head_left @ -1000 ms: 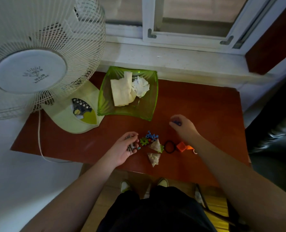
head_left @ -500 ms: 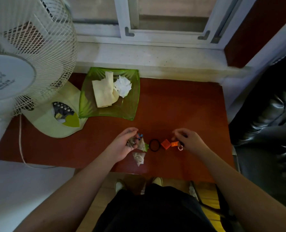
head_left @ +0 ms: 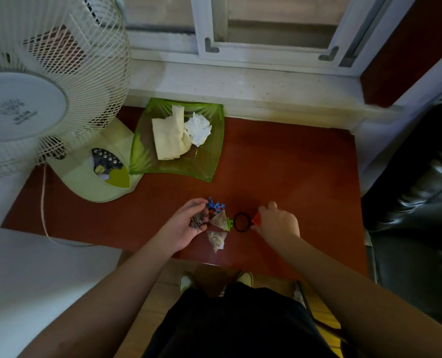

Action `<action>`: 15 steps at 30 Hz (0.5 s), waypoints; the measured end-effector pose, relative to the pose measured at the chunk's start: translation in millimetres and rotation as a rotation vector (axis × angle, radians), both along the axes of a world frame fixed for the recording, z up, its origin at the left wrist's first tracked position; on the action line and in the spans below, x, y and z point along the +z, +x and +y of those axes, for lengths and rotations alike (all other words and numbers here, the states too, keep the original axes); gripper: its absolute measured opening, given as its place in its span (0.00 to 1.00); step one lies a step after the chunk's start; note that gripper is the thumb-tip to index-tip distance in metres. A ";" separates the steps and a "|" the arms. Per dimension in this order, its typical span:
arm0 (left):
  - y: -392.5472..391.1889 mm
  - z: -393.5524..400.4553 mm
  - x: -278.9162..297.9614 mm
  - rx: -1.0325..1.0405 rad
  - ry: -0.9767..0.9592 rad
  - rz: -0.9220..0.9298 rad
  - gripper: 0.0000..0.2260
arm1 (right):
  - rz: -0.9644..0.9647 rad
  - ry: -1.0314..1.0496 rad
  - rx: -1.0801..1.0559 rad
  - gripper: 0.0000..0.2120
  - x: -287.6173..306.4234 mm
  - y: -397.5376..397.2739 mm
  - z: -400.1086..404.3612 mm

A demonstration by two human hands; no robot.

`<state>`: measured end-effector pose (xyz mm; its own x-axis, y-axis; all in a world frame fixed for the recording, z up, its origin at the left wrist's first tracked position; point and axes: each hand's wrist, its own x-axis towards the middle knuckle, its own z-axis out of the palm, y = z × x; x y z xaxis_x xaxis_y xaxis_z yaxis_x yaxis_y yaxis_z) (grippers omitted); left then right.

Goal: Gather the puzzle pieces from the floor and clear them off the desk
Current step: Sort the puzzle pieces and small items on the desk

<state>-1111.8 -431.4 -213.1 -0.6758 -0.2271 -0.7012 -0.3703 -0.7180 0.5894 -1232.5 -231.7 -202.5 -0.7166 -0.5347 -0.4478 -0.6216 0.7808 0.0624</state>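
Puzzle pieces point(head_left: 199, 220) sit bunched in the left hand point(head_left: 186, 227), whose fingers curl round a small dark clump of them at the front edge of the desk point(head_left: 292, 161). Just past its fingertips lies a blue piece point(head_left: 215, 204), touching or nearly touching the thumb side. Right of that hand, a tan triangular packet point(head_left: 219, 219) lies against a green piece point(head_left: 229, 223), and a second packet point(head_left: 216, 241) lies just nearer the body. A black ring point(head_left: 241, 221) rests between the two hands. The right hand point(head_left: 279, 223) comes down over an orange piece point(head_left: 257, 219) at its thumb side; whether it grips or merely touches it I cannot tell, since the palm hides the fingers.

To do this well, I judge the left hand should stay cupped and level so nothing spills, while the right pinches the orange piece cleanly without dragging the ring along. The blue and green pieces look light and snaggy, so each is probably best lifted free of the packets rather than swept.
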 end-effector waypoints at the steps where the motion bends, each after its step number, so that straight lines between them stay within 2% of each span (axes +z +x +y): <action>1: 1.4 -0.3 0.3 0.007 0.002 0.004 0.04 | 0.006 -0.027 0.001 0.25 0.7 -2.9 -0.4; 3: 4.4 -0.8 1.0 0.034 0.014 0.015 0.04 | -0.010 -0.156 -0.050 0.22 2.6 -11.7 1.5; 5: 7.8 -2.0 2.0 0.059 0.020 0.024 0.04 | -0.157 -0.395 -0.213 0.19 4.2 -21.4 4.0; 8: 14.4 -3.7 1.7 0.080 0.020 0.029 0.03 | -0.679 -0.777 -0.630 0.20 11.4 -27.8 0.4; 10: 19.3 -4.1 3.1 0.102 0.027 0.027 0.04 | -1.044 -0.953 -0.870 0.21 14.8 -25.2 -4.0; 12: 26.2 -5.5 6.0 0.131 0.046 0.022 0.08 | -1.290 -1.078 -0.879 0.20 11.3 -20.2 -9.3; 15: 43.4 -12.8 6.1 0.177 0.080 0.041 0.16 | -1.475 -1.144 -0.803 0.23 4.4 -11.3 -21.2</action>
